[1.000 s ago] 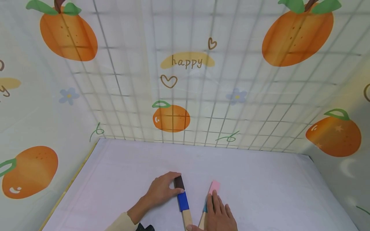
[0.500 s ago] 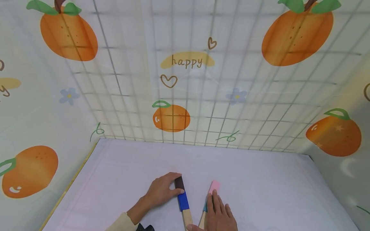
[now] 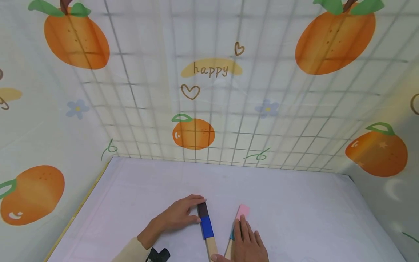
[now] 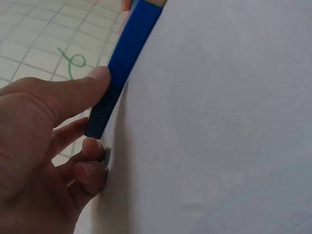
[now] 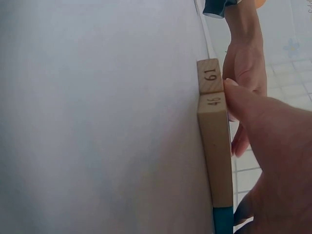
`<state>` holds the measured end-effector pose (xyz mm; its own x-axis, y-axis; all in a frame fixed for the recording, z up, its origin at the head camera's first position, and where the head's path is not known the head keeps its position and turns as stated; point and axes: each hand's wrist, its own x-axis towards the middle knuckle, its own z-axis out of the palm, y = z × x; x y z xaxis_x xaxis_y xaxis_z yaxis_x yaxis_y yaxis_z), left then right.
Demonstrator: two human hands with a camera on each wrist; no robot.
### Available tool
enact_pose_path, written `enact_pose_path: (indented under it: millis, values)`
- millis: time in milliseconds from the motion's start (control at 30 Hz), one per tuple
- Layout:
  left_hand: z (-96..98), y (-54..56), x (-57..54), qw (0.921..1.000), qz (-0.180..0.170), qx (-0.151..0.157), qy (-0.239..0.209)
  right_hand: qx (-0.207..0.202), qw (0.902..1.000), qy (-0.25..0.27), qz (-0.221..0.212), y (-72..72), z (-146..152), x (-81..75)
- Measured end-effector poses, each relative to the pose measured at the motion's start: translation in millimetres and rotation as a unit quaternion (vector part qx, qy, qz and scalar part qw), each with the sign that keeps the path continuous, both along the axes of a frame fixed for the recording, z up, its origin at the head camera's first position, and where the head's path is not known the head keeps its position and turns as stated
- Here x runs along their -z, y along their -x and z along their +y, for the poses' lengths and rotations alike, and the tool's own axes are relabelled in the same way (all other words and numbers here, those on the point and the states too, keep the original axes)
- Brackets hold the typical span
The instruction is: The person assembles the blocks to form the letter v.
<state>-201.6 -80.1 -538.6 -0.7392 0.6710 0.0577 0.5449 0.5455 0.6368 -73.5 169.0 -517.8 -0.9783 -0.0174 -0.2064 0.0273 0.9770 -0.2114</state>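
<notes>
Two rows of narrow wooden blocks lie on the table, converging towards me. The left row shows a dark brown block (image 3: pixel 203 209), a blue block (image 3: pixel 207 227) and a bare wood block (image 3: pixel 211 246). The right row has a pink block (image 3: pixel 242 210), a teal part (image 3: pixel 232 235) and bare wood (image 5: pixel 216 146). My left hand (image 3: pixel 178 214) touches the left row, thumb at its side and index fingertip by the dark end. My right hand (image 3: pixel 247 242) rests along the right row with extended fingers, its thumb at the near ends, marked 61 and 46.
A white cloth covers the table (image 3: pixel 294 211). Behind and beside it hangs a printed curtain (image 3: pixel 226 109) with oranges, over a wire grid at the back. A black device (image 3: pixel 158 254) sits at my left wrist.
My left thumb has drawn back left from over the blocks to their side, and the left wrist has shifted slightly left. The right hand and both rows look almost unmoved.
</notes>
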Motion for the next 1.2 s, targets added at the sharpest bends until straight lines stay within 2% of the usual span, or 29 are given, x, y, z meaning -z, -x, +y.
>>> enact_pose_path:
  millis: [100, 400, 567, 867, 1200]
  values:
    - [-1.6, 1.7, -1.5, 0.9998, -0.008, 0.010, -0.015, 0.000, 1.0000, 0.002, -0.003, 0.5, -0.1, -0.6]
    - [0.9, -4.0, -6.2, 0.9993, 0.027, 0.010, -0.024, 0.004, 1.0000, -0.004, -0.004, 1.4, -0.5, -0.8]
    - [2.0, -7.7, -9.5, 0.9994, 0.019, 0.002, -0.030, 0.005, 1.0000, -0.006, -0.004, 1.2, -1.2, -1.5]
    - [1.9, -7.6, -5.0, 0.9992, 0.010, -0.012, -0.038, -0.003, 0.9999, -0.011, 0.008, -0.3, -0.8, 1.6]
    - [1.8, -7.6, -4.1, 0.9992, 0.016, -0.012, -0.035, -0.004, 0.9998, -0.016, 0.014, 0.0, -1.2, 2.2]
